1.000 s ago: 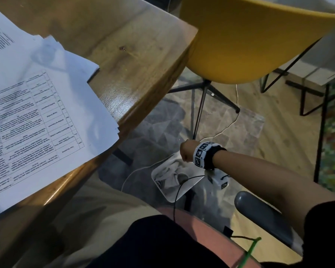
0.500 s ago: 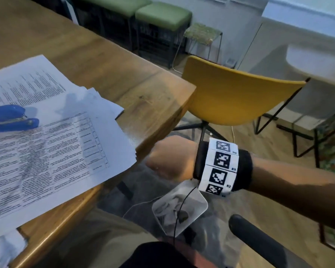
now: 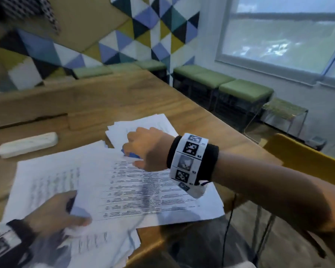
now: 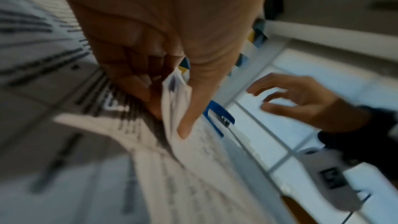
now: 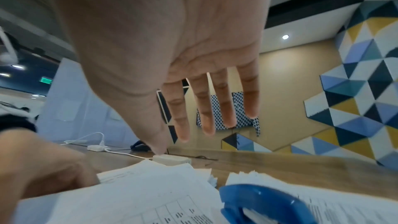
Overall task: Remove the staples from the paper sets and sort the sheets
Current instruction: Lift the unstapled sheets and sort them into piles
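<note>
A printed paper set lies on top of other sheets on the wooden table. My left hand pinches its near left corner between thumb and fingers. A blue stapler-like tool rests on the papers, mostly hidden under my right hand. That hand hovers just above the tool with its fingers straight and spread, holding nothing. In the left wrist view, the tool sits just beyond the pinched corner, with the right hand behind it.
Loose sheets spread near the table's front edge and a second stack lies farther back. A white power strip sits at the left. A yellow chair stands right of the table, with green stools by the wall.
My right hand has come up from below the table edge and now hovers over the blue tool. The head view has lifted to the tabletop, bringing my left hand into view.
</note>
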`<act>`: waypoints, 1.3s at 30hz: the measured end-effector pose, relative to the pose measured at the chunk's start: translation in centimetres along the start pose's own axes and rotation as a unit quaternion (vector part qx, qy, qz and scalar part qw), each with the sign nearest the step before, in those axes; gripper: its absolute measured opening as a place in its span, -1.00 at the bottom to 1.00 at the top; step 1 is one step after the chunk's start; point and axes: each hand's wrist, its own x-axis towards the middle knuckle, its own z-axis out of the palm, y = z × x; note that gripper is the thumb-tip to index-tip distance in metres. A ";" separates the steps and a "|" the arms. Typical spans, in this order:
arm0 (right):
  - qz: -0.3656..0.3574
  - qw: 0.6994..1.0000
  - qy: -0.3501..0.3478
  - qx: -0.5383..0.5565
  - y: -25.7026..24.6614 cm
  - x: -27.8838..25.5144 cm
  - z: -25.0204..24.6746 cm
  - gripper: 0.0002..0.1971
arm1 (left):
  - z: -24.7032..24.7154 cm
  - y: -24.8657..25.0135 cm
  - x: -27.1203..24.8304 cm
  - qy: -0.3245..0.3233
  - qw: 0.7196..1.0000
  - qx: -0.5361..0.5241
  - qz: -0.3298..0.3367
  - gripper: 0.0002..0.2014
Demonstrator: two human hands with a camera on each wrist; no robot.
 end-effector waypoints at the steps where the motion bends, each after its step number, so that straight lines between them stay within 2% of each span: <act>1: 0.008 1.000 -0.015 0.016 0.0 1.6 0.4 -0.61 | 0.2 2.2 -0.3 -0.022 1.000 0.014 0.002 -0.76; 2: 0.016 0.999 -0.033 0.031 -0.1 2.9 0.9 -0.56 | 0.1 2.3 -0.2 -0.007 1.000 0.010 0.007 -0.83; 3: 0.026 0.997 -0.051 0.041 -0.1 4.2 1.5 -0.51 | 0.1 4.2 -1.1 -0.021 1.000 0.004 0.002 -0.89; 5: 0.050 0.993 -0.090 0.060 -0.2 6.1 3.1 -0.40 | -0.1 2.9 -1.1 0.014 0.998 -0.030 -0.054 -0.97; 7: 0.058 0.991 -0.113 0.044 -0.4 7.5 4.4 -0.32 | 0.0 2.8 -1.4 0.033 0.997 -0.041 -0.060 -0.93; 9: 0.066 0.992 -0.107 0.015 -0.4 8.4 5.4 -0.29 | 0.0 2.7 -1.3 0.038 0.996 -0.049 -0.064 -0.90; 11: 0.085 0.992 -0.096 0.016 -0.1 9.2 6.0 -0.33 | -0.1 2.8 -1.5 0.039 0.996 -0.040 -0.069 -0.98; 15: 0.116 0.987 -0.097 0.045 1.4 9.9 6.7 -0.53 | -0.2 2.6 -1.5 0.036 0.996 -0.050 -0.063 -0.94; 19: 0.115 0.973 -0.124 0.160 3.4 10.2 7.4 -0.71 | -0.2 2.3 -1.5 0.030 0.996 -0.055 -0.058 -0.92; 21: 0.110 0.972 -0.110 0.176 4.3 10.7 7.5 -0.76 | -0.2 2.2 -1.4 0.026 0.996 -0.072 -0.054 -0.90; 24: 0.139 0.973 -0.055 0.175 6.3 11.7 6.8 -0.71 | -0.1 2.3 -1.4 0.022 0.995 -0.082 -0.050 -0.88; 27: 0.160 0.969 -0.015 0.189 8.3 12.9 6.0 -0.80 | 0.0 2.3 -1.5 0.024 0.995 -0.086 -0.055 -0.89; 32: 0.183 0.965 -0.068 0.173 10.4 13.9 7.5 -0.65 | 0.2 2.2 -1.6 0.035 0.995 -0.085 -0.038 -0.88; 36: 0.178 0.966 -0.105 0.156 10.2 13.7 8.3 -0.64 | 0.3 2.3 -1.6 0.047 0.995 -0.086 -0.028 -0.85; 39: 0.218 0.960 -0.072 0.158 9.5 12.7 7.6 -0.59 | -0.4 2.8 -1.6 0.061 0.993 -0.100 -0.024 -0.85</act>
